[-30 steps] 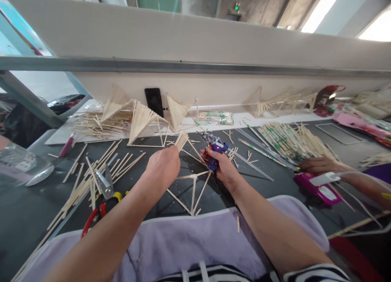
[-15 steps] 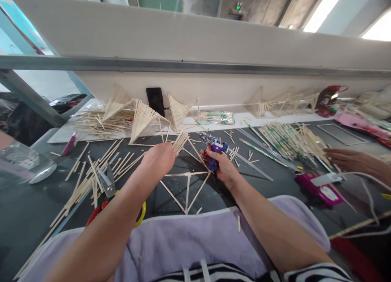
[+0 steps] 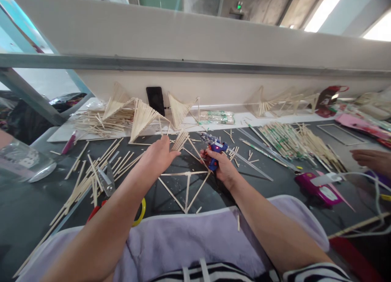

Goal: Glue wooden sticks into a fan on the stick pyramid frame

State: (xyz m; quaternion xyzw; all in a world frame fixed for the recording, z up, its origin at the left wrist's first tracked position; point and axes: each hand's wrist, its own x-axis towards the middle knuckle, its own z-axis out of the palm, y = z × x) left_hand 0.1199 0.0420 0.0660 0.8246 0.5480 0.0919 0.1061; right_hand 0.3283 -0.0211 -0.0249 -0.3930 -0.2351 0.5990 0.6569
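Observation:
My right hand (image 3: 224,168) is wrapped round a blue hot glue gun (image 3: 216,151), its foil-like silvery nozzle end pointing up and left. Just left of it, my left hand (image 3: 157,155) is at the near side of a fan of thin wooden sticks (image 3: 180,140). The thumb stands apart from the fingers, and no held stick shows; the fingertips are partly hidden. This fan belongs to a stick frame whose near triangle (image 3: 187,188) lies towards me on the dark table (image 3: 143,249).
Finished stick fans (image 3: 142,119) stand along the back beside a black phone (image 3: 155,100). Loose sticks (image 3: 81,188) and scissors (image 3: 106,183) lie left. Wrapped stick bundles (image 3: 279,141) and a magenta device (image 3: 319,188) with a white cable are right. A co-worker's hand (image 3: 372,159) is at far right.
My left hand has drawn slightly left from the stick fan, its thumb now spread from the fingers. The glue gun stays put. The co-worker's hand has moved right, away from the stick pile.

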